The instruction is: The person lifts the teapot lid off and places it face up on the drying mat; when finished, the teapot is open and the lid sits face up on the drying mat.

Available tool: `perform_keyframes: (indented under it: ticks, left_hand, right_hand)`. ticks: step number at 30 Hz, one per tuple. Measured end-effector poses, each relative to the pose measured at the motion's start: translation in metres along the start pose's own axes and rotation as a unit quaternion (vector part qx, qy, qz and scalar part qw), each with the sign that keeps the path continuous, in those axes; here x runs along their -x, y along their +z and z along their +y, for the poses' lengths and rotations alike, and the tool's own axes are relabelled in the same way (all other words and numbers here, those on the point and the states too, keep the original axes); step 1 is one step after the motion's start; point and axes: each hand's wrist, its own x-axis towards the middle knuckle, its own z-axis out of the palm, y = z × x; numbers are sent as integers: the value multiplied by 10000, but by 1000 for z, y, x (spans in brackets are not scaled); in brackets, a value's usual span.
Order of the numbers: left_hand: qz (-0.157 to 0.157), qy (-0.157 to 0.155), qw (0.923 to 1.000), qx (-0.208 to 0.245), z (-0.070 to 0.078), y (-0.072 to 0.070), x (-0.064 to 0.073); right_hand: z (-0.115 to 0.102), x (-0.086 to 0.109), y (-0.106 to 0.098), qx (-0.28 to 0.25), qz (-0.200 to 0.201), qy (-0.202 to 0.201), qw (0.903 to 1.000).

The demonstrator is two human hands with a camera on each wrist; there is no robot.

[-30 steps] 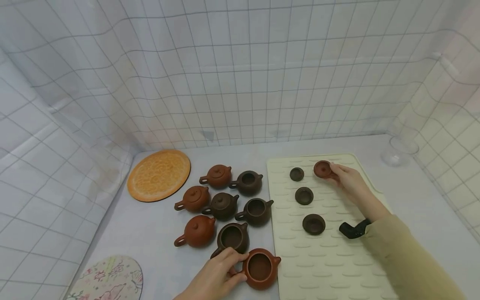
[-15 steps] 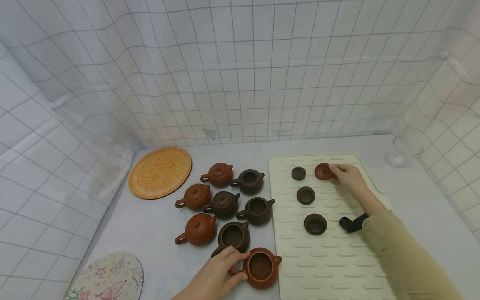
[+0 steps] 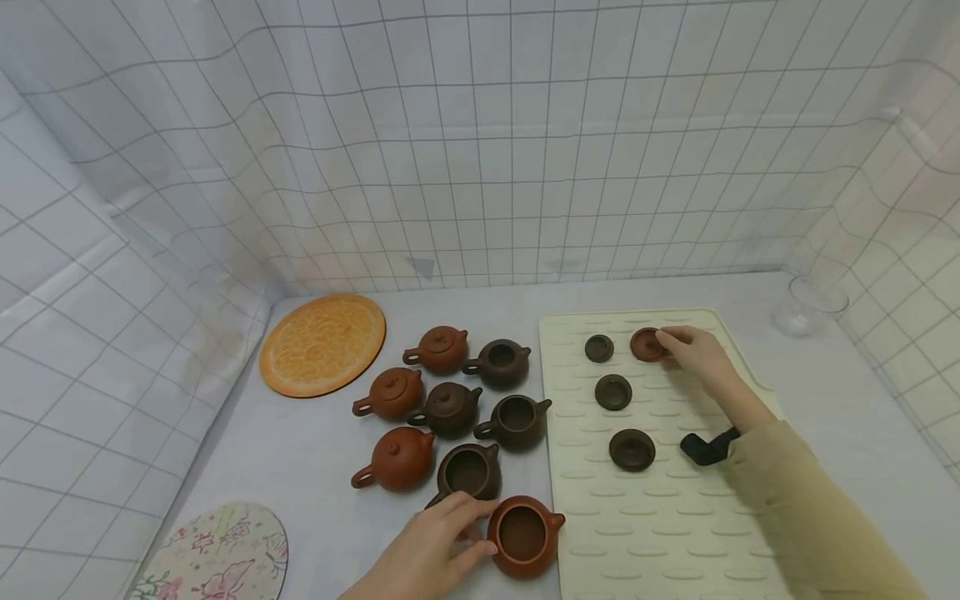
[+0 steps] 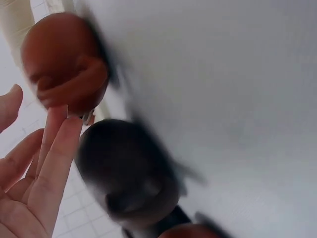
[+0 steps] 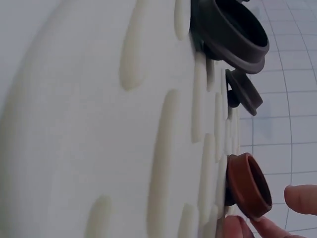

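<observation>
The reddish-brown lid (image 3: pixel 647 345) lies upturned and tilted on the pale ribbed mat (image 3: pixel 611 508), its knob shadowed. The right hand (image 3: pixel 696 358) has thumb and fingers apart at its rim. The left hand (image 3: pixel 431 542), fingers extended, thumb apart, hides the handle of a lidless reddish-brown teapot (image 3: pixel 522 535) from the head view.

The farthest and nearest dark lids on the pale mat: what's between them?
In the head view, a third dark lid lies between the farthest dark lid and the nearest dark lid, touching neither.
</observation>
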Motion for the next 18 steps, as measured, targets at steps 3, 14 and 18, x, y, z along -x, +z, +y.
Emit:
perform_keyframes:
  ticks: [3, 14, 18]
  left_hand:
    - [428, 177, 9989, -34, 5, -10, 2]
    - [1900, 148, 9767, -988, -4, -80, -13]
    - [1838, 107, 9739, -1323, -24, -106, -26]
  right_hand:
    - [-8, 5, -1, 200, 215, -197, 9994]
    - [-65, 25, 27, 543, 394, -1268, 9897]
    - [-84, 28, 55, 440, 0, -1554, 9869]
